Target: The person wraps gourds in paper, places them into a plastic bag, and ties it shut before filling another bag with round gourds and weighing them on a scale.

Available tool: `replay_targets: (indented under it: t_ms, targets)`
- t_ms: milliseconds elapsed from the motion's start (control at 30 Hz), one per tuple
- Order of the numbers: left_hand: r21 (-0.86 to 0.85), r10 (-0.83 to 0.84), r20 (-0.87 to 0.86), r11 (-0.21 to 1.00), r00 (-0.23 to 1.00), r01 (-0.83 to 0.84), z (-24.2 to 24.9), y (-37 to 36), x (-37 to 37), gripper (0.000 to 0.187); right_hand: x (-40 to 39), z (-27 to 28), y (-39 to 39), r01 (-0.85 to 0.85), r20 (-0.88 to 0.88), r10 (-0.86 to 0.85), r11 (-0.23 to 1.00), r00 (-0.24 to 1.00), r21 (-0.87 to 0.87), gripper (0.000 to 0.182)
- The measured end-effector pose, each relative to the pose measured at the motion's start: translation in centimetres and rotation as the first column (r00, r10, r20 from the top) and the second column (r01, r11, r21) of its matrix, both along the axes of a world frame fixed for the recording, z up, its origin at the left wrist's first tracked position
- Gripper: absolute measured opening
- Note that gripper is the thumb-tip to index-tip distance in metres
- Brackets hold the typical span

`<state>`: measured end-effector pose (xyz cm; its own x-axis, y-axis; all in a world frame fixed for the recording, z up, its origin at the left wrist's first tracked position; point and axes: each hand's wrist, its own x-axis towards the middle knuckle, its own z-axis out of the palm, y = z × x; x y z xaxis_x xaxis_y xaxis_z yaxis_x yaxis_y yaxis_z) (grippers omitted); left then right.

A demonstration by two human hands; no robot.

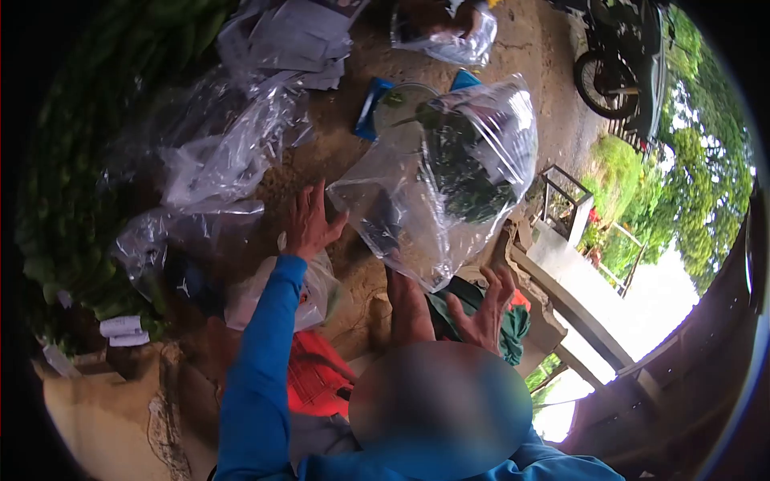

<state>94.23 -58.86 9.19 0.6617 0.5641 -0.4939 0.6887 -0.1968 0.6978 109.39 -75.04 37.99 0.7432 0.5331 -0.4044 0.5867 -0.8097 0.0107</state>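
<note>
A clear plastic bag (385, 188) with dark green leaves (461, 168) inside lies in front of me, its loose end toward my body. To the left of this end, my left hand (313, 223) is held out with its fingers spread, holding nothing. My right hand (484, 311) is lower right of the bag, fingers apart and nothing in them. Both hands are apart from the bag. Partly behind the bag sits a blue weighing scale (368, 111) with a round pan (393, 128). A bare lower leg (409, 309) shows between my hands.
Crumpled clear plastic (216, 164) and stacked white sheets (293, 44) lie left. Leaves are heaped (72, 200) at the far left. Another person's hand (453, 22) is at a plastic bag (473, 46) at the top. A motorcycle (618, 80) stands upper right.
</note>
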Motion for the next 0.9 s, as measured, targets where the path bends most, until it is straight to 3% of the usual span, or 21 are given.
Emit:
replay_targets:
  t_ms: [133,167,200,233,300,333,400,433,467,533,567,600,667,733,800,867,900]
  targets:
    - [0.022,-0.168,-0.157,0.985,0.973,0.173,-7.4,-2.2,6.5,0.073,1.3,-3.8,2.3,-0.08,0.028,0.079,0.996,0.996,0.041,0.09]
    - [-0.399,0.085,0.022,0.914,0.996,-0.07,-7.9,-2.5,7.5,0.065,1.7,-5.0,2.5,-0.051,0.036,0.048,0.995,0.998,0.09,0.084]
    - [-0.766,0.376,0.057,0.611,0.925,-0.201,-7.9,-2.8,8.2,0.057,2.5,-6.1,2.2,-0.019,0.039,0.014,0.99,0.999,0.141,0.078]
    - [-0.757,0.343,0.057,0.627,0.938,-0.183,-7.3,-3.2,8.9,0.057,3.6,-7.1,1.4,0.016,0.034,-0.021,0.988,0.999,0.153,0.078]
    - [-0.763,0.65,-0.084,0.446,0.755,-0.468,-5.6,-3.7,9.4,0.037,4.9,-9.0,0.0,0.039,-0.052,-0.026,0.966,0.998,0.256,0.065]
    - [-0.749,0.624,-0.075,0.479,0.778,-0.457,-5.5,-3.8,9.4,0.037,5.6,-9.0,-0.2,0.075,-0.061,-0.06,0.958,0.996,0.277,0.065]
    - [-0.889,0.864,-0.209,0.028,0.459,-0.457,-4.8,-3.8,8.9,0.028,6.9,-8.0,-0.4,0.164,-0.259,-0.017,0.812,0.966,0.56,0.038]
    - [-0.917,0.874,-0.26,-0.09,0.41,-0.389,-3.6,-3.3,8.9,0.017,7.7,-6.8,0.2,0.103,-0.201,0.035,0.766,0.979,0.635,0.027]
    - [-0.918,0.869,-0.237,-0.055,0.434,-0.392,-2.4,-2.6,9.0,0.017,8.0,-6.7,0.1,0.125,-0.202,0.013,0.746,0.979,0.654,0.027]
    - [-0.924,0.843,-0.372,-0.297,0.389,-0.239,0.5,-1.2,9.5,0.017,8.3,-7.0,-0.4,0.471,-0.476,-0.173,0.619,0.862,0.628,0.015]
    - [-0.848,0.833,-0.435,-0.251,0.343,-0.467,5.7,-0.4,12.7,0.021,8.9,-7.9,0.0,0.861,-0.84,-0.199,0.195,0.504,0.47,0.019]
    - [-0.852,0.831,-0.419,-0.22,0.365,-0.476,6.4,-0.2,13.0,0.021,9.7,-7.4,0.6,0.867,-0.845,-0.196,0.161,0.497,0.472,0.019]
    - [-0.856,0.832,-0.344,-0.087,0.436,-0.509,7.7,-0.2,13.2,0.023,11.3,-5.7,1.6,0.946,-0.944,-0.062,0.018,0.324,0.324,0.027]
    - [-0.848,0.787,-0.313,0.021,0.532,-0.53,9.3,-0.4,13.2,0.024,12.2,-7.1,1.9,0.954,-0.957,-0.006,-0.068,0.291,0.29,0.027]
    - [-0.817,0.68,-0.308,0.17,0.666,-0.551,10.8,-1.1,13.2,0.028,13.8,-7.6,1.9,0.729,-0.728,-0.158,0.337,0.668,0.596,0.041]
    - [-0.752,0.635,-0.366,0.228,0.68,-0.618,9.3,-0.8,12.6,0.031,15.0,-6.3,1.9,0.627,-0.692,-0.138,0.573,0.709,0.529,0.045]
    - [-0.737,0.636,-0.401,0.205,0.66,-0.645,9.2,-0.7,12.4,0.031,15.5,-6.4,1.7,0.556,-0.672,-0.064,0.622,0.737,0.551,0.048]
